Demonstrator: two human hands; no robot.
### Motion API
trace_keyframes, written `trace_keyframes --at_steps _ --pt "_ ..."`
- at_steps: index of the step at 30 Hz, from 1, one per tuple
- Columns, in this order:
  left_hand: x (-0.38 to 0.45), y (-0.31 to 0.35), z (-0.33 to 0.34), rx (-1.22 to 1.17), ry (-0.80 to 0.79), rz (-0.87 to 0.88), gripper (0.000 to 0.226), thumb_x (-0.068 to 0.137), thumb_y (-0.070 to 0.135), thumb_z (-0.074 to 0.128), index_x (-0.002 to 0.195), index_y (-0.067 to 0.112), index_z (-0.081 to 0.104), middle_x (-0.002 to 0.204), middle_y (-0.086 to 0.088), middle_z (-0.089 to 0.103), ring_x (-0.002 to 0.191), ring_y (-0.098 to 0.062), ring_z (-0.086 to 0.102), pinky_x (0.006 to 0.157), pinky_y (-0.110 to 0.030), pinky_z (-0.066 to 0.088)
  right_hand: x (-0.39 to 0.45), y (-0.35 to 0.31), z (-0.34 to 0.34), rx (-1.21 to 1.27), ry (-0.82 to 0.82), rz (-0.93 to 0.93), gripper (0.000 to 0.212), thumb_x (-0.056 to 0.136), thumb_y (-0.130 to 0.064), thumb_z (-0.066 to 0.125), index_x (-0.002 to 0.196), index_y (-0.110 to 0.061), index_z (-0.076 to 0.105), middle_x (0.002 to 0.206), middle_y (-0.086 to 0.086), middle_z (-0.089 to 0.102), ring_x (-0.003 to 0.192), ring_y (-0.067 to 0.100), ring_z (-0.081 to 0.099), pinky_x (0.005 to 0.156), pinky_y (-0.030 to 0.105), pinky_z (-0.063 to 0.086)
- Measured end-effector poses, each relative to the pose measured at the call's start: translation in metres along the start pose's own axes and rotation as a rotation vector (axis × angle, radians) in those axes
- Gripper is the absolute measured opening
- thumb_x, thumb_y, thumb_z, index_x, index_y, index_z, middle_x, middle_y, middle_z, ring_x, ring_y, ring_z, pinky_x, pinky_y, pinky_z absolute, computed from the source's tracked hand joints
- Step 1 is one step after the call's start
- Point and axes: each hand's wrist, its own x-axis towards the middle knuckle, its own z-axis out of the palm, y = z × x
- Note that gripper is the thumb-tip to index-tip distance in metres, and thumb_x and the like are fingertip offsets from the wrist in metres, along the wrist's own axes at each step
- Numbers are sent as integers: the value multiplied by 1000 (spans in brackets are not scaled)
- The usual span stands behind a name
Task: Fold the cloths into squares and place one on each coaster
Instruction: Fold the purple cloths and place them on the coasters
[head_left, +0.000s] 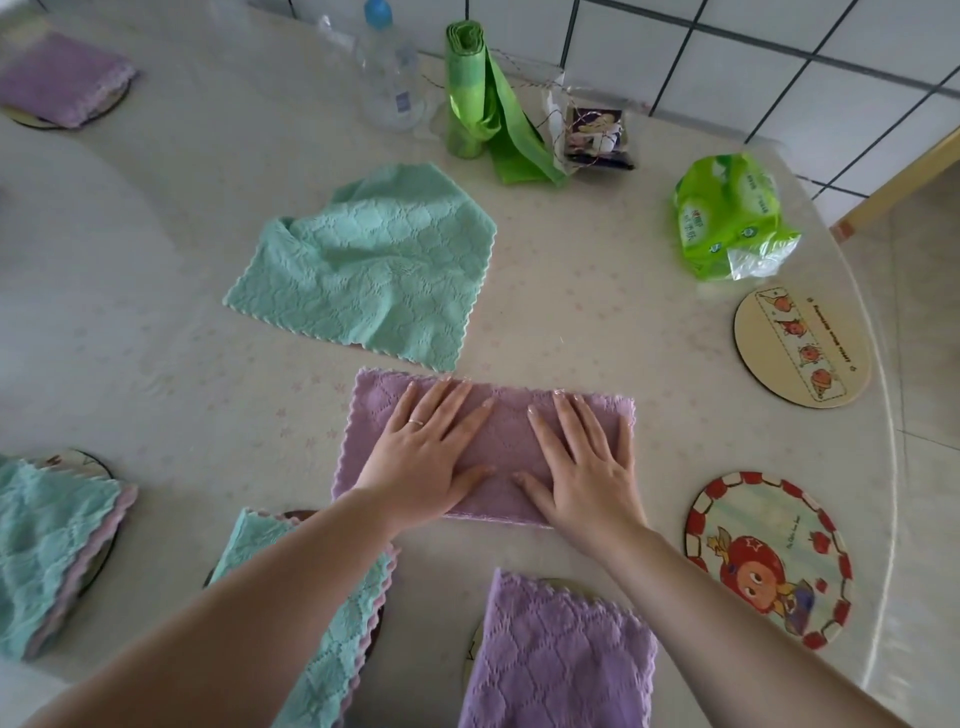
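Note:
A purple cloth (506, 431), folded into a long rectangle, lies flat in the middle of the table. My left hand (431, 452) presses its left half with straight fingers, and my right hand (582, 462) presses its right half the same way. Behind it an unfolded green cloth (363, 265) lies rumpled. Two bare round coasters sit at the right: a beige coaster (800, 345) and a red-rimmed coaster (769, 558). Folded cloths cover other coasters: purple at the near centre (556, 654), green under my left forearm (332, 639), green at the left edge (47, 545), purple at the far left (62, 78).
At the back stand a clear plastic bottle (389, 67), a green roll of bags (472, 98) and a small wrapped packet (597, 135). A green tissue pack (727, 218) lies at the back right. The table's rounded edge (883, 415) runs down the right side.

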Motion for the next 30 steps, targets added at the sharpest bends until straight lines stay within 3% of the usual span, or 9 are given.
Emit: trace_keyframes --at_steps 3,7,10,13,16,22,25,27,30 --pt "2 -5 -3 -7 -23 -26 76 85 70 17 147 26 13 156 -8 13 143 -30 8 116 -50 4 -2 3 -1 8 -13 12 72 86 -67 22 145 -25 22 154 6 20 142 22 17 112 55 6" --pt "0 -2 -13 -96 4 -33 71 84 64 32 144 26 27 154 -8 19 143 -29 12 115 -50 3 9 2 -17 130 47 14 57 88 -57 36 136 -26 43 147 2 35 137 23 29 112 56 5" --pt "-16 10 -21 -193 132 53 38 82 47 52 116 29 58 127 4 54 122 -19 46 105 -48 36 36 -1 -38 301 144 -15 32 90 -30 52 121 -27 59 127 -4 54 124 18 44 114 52 12" --pt "-36 23 -19 -264 150 160 15 81 36 60 95 31 65 98 14 60 93 -9 57 84 -33 50 70 -15 -50 329 35 -87 29 91 -25 50 118 -24 62 119 -2 59 112 19 50 106 41 31" --pt "-45 27 -14 -313 144 102 18 76 28 70 94 28 67 96 12 60 89 -10 59 79 -29 52 95 -24 -54 267 -81 -66 26 87 -26 56 112 -22 62 114 0 60 105 21 55 93 35 41" --pt "-47 29 -15 -356 186 46 16 73 15 73 87 24 72 91 10 62 85 -12 61 72 -31 54 110 -28 -64 165 -273 -126 23 82 -27 59 103 -19 63 108 3 62 103 25 56 86 35 45" --pt "-46 26 -20 -357 226 -18 15 74 16 72 86 26 71 85 8 57 82 -13 58 69 -35 51 100 -20 -77 376 -277 -108 14 81 -23 57 94 -17 59 98 4 62 90 23 56 75 30 43" --pt "-50 23 -31 -426 303 -110 18 75 18 71 88 30 69 82 12 56 78 -8 56 73 -29 44 90 -9 -91 558 -244 -80 7 84 -22 57 83 -19 51 82 -1 58 74 17 51 64 27 39" --pt "-56 27 -53 -825 408 -349 24 81 9 65 89 32 69 80 15 61 67 -4 55 66 -15 40 72 5 -111 761 -137 -26 13 88 -23 57 80 -19 49 67 -9 51 56 5 42 50 13 32"
